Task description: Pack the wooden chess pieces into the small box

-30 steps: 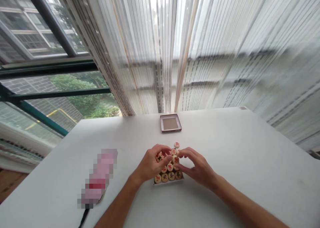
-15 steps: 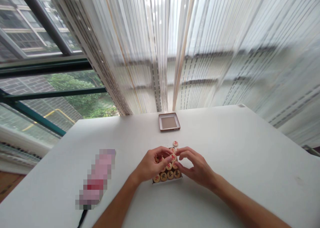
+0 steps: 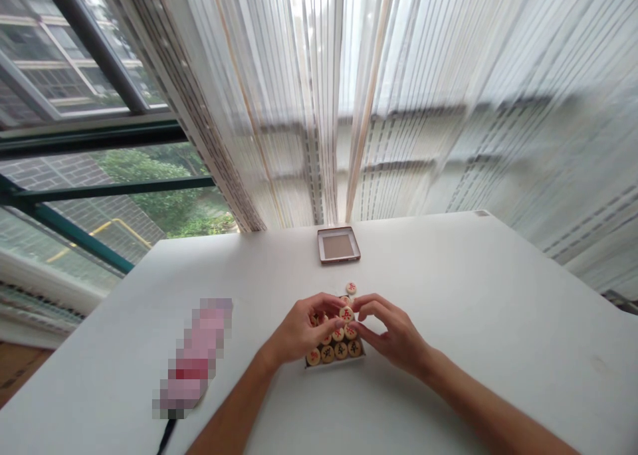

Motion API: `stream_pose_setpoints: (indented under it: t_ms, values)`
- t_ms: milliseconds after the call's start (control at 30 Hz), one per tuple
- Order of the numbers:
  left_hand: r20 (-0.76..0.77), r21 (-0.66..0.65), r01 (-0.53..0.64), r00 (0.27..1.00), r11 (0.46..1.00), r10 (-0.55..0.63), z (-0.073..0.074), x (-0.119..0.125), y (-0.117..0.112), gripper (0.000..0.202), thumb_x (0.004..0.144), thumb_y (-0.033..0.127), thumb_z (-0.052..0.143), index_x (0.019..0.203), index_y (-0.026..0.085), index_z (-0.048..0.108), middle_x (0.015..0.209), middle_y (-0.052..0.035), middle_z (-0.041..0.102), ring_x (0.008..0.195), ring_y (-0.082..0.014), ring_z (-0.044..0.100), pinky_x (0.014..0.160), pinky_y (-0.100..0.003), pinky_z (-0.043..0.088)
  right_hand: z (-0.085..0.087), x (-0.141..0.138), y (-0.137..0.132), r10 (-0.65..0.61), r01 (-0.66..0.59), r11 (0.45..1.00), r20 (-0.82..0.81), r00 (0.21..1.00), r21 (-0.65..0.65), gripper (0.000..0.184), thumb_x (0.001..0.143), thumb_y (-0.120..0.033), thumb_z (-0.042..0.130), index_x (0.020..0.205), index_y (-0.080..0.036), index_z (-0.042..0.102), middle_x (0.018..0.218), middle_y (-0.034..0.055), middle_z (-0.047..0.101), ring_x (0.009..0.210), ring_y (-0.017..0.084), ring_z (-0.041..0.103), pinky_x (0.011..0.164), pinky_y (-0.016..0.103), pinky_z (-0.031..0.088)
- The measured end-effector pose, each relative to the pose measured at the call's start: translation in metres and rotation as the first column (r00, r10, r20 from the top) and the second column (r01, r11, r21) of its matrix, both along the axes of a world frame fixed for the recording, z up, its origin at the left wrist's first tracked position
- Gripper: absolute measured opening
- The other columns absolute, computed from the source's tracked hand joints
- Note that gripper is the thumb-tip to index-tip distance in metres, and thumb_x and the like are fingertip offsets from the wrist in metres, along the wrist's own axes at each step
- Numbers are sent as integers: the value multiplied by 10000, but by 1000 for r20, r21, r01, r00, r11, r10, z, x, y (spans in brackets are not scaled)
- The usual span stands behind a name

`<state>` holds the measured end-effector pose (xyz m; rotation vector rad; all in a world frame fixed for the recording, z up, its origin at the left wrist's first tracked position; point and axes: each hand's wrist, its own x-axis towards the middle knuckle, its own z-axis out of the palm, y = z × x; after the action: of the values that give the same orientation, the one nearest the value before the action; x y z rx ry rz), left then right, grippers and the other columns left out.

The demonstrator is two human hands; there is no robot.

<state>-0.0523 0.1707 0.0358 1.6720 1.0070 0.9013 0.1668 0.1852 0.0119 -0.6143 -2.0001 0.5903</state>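
A round wooden Chinese chess piece [image 3: 346, 315] with a red character faces up between my two hands. My left hand [image 3: 304, 329] pinches it from the left with thumb and forefinger. From the right, the thumb and forefinger of my right hand [image 3: 391, 325] close on its edge. Below it sits a shallow box [image 3: 335, 364] holding rows of similar pieces, some with red characters and some with black. My left fingers hide part of the box's left side. One loose red-marked piece [image 3: 351, 287] lies on the table just behind the box.
An open box lid [image 3: 339, 245] lies near the far edge of the white table [image 3: 473, 289]. On the left is a pixelated pink object [image 3: 199, 355] with a black strap or cord [image 3: 167, 435]. Striped sheer curtains [image 3: 399, 109] and a window stand behind the table.
The held piece has turned between my fingers, so its red character now stands nearly upright instead of slanted. My hands stay almost in place, and the view has shifted slightly.
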Motion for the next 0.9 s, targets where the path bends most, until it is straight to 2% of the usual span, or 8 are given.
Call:
stream_pose_setpoints:
  t_ms: [167,300,467,700,900]
  values:
    - [5,-30,-26,1000,999,26,-2,0,0,281,849,364,726,1036,156,704,1012,-94,741,861,-197,686,761,-282,547,0,0,0,-1,1,1000,3,1000,-11,118,891,-150,661,907,-226,572,1010,60,676,955,176,675,847,297,565]
    - [48,-43,-14,999,999,16,-2,0,1,274,849,343,729,1042,150,709,1055,-106,742,933,-218,696,811,-299,548,-3,0,-1,-10,10,999,9,1000,-35,131,894,-173,665,989,-231,595,1005,49,703,944,176,691,868,297,564]
    - [65,-42,9,998,999,-7,-2,1,1,284,865,316,709,1100,157,701,1065,-110,753,980,-235,704,854,-323,551,-4,0,-3,-95,96,994,25,995,-49,209,884,-207,680,1082,-240,620,956,25,733,840,162,701,801,275,574]
    - [73,-48,-15,997,999,18,-4,0,2,332,860,347,712,1133,161,693,1007,-107,770,936,-243,725,844,-345,575,8,-3,-6,-42,35,982,-39,998,-183,198,912,-210,631,1105,-233,671,966,43,744,833,177,696,781,302,588]
    - [98,-24,-22,995,999,25,-4,1,2,311,858,328,715,1129,177,692,1024,-92,769,961,-233,725,874,-336,572,8,-6,-6,-53,23,950,-87,995,-312,176,916,-246,647,1080,-222,706,963,50,753,821,177,704,772,299,600]
